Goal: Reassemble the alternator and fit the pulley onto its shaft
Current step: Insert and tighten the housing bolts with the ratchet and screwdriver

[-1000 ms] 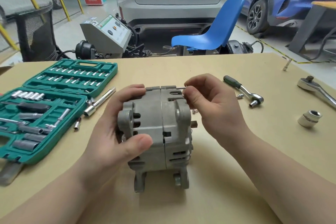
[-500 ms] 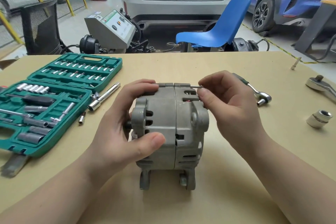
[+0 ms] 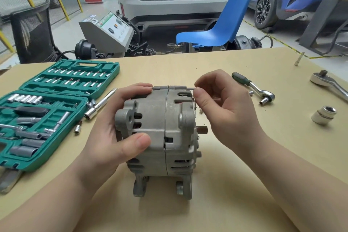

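Note:
The grey alternator (image 3: 162,133) stands on its mounting lugs in the middle of the table, its two housing halves joined. My left hand (image 3: 116,128) grips its left half, thumb on the near face and fingers over the top. My right hand (image 3: 224,107) pinches the head of a thin through bolt (image 3: 190,87) that sticks out of the top right lug. The shaft end (image 3: 202,129) pokes out on the right side. The pulley (image 3: 324,115) lies apart at the right of the table.
An open green socket set (image 3: 52,111) fills the left side, with a chrome extension bar (image 3: 101,103) and loose sockets beside it. A small ratchet (image 3: 254,88) lies behind my right hand, and a large ratchet (image 3: 331,84) lies at the far right. A blue chair (image 3: 216,30) stands beyond the table.
My right fingers have shifted slightly on the bolt head at the top lug. The alternator and my left hand stay as they were; my head moved a little.

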`<move>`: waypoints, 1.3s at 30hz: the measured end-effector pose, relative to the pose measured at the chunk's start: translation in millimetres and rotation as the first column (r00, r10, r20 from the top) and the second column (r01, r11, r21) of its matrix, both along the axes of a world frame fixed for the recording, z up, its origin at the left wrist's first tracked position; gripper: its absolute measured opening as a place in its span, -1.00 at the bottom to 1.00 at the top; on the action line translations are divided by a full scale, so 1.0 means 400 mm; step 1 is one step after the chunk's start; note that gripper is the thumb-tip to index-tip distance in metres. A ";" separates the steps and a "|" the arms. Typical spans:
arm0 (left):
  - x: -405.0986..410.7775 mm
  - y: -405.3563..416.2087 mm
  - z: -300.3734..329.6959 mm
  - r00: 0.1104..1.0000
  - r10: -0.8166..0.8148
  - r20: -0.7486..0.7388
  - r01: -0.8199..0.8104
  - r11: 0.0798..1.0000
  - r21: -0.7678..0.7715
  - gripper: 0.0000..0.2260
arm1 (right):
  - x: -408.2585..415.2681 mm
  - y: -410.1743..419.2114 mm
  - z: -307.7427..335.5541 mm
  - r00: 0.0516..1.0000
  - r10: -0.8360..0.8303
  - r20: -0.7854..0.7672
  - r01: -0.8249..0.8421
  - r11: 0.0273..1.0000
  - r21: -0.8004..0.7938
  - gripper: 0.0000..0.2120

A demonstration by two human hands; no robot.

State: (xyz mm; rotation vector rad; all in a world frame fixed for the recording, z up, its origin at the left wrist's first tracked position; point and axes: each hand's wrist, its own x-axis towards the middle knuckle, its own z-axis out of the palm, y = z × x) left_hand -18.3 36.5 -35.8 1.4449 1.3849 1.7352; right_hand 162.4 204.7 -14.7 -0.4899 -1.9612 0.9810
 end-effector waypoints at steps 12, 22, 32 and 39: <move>0.003 -0.003 0.006 1.000 0.008 0.004 -0.008 0.999 -0.034 -0.33 | -0.002 0.009 0.010 0.998 -0.027 0.061 0.027 1.000 0.001 -0.56; 0.000 0.000 0.001 1.000 -0.006 -0.003 0.006 1.000 -0.011 -0.37 | -0.011 0.010 0.011 0.996 -0.019 0.084 0.017 1.000 0.021 -0.48; -0.005 0.003 -0.005 1.000 -0.027 -0.005 0.026 1.000 -0.014 -0.36 | -0.015 0.014 0.011 0.998 0.022 0.056 -0.017 0.997 -0.079 -0.46; -0.003 0.005 -0.006 0.999 -0.046 0.011 0.046 0.999 -0.005 -0.36 | -0.016 0.012 0.013 0.985 -0.093 0.143 0.071 0.986 0.153 -0.67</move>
